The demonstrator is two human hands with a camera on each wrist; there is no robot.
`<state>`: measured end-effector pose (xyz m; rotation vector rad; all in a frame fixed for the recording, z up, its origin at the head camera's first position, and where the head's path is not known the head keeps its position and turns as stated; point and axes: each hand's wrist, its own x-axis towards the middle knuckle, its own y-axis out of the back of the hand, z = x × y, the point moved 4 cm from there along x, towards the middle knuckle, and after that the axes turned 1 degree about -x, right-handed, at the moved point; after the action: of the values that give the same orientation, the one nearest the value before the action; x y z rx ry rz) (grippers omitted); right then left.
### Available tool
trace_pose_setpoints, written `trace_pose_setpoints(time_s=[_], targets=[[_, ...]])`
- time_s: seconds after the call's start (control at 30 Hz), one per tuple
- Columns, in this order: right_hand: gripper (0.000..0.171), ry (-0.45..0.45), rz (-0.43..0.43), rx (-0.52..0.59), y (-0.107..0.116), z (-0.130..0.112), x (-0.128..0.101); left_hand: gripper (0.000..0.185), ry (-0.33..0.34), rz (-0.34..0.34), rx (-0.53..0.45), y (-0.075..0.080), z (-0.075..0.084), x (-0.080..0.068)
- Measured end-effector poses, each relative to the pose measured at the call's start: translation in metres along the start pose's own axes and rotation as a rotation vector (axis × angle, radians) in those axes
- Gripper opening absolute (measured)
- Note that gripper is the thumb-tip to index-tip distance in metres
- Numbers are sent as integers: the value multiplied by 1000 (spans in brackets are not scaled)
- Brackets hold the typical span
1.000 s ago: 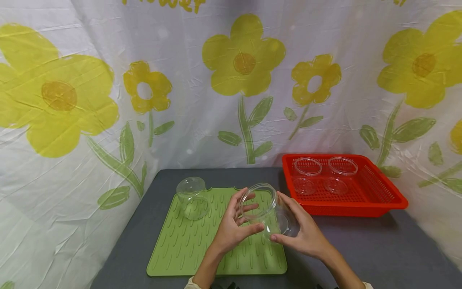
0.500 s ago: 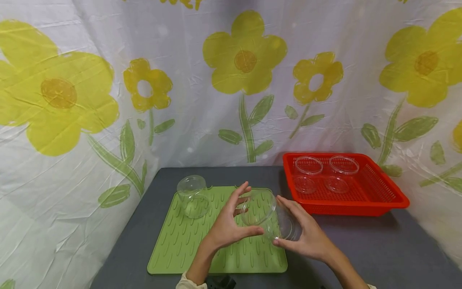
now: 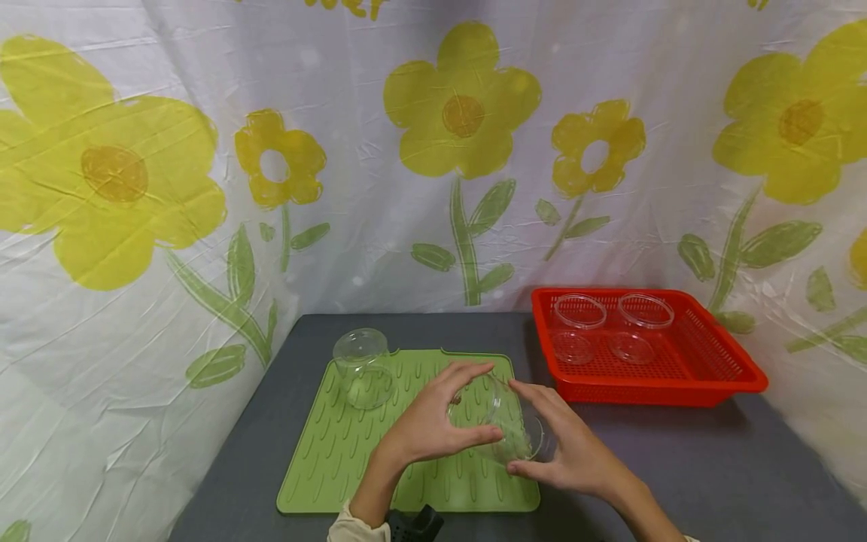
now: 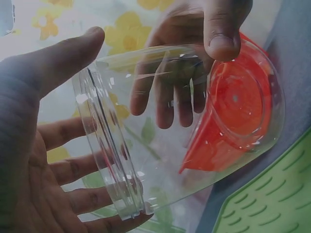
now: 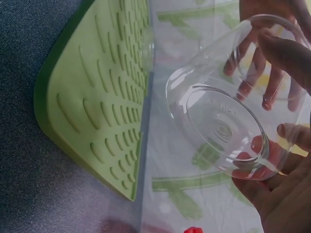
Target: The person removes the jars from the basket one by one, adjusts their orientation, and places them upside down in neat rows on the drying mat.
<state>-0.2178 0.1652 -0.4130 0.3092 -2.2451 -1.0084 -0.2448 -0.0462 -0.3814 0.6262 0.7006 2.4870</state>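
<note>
Two hands are working one clear bowl (image 3: pixel 497 418) in the head view: left hand (image 3: pixel 427 425) is curling round its rim side, right hand (image 3: pixel 565 444) is cupping its base. Bowl is tilting on its side just above the green mat (image 3: pixel 352 459), near the mat's right edge. Another clear bowl (image 3: pixel 363 369) is sitting upside down at the mat's far left corner. Red basket (image 3: pixel 718 369) is holding what look like two more bowls (image 3: pixel 603 331).

Left wrist view: left hand (image 4: pixel 43 160) fingers are wrapping the rim, thumb on top; right thumb (image 4: pixel 221 29) is pressing near the base.

Right wrist view: right hand (image 5: pixel 286 189) is pinching the bowl (image 5: pixel 228 121) base, thumb on the wall. Faint embossed marks on the base, not readable.

Judgement: keeping both grips snug while turning it and setting the rim flat on the mat ridges looks best; clear plastic is likely slippery.
</note>
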Motion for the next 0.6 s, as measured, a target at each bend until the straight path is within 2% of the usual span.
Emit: trace_pose_setpoints(time_s=[0.3, 0.6], targets=[[107, 29, 17, -14, -2, 0, 0, 73, -2, 31, -23, 1, -4, -3], [107, -5, 64, 136, 5, 4, -3, 71, -19, 107, -123, 4, -10, -9]])
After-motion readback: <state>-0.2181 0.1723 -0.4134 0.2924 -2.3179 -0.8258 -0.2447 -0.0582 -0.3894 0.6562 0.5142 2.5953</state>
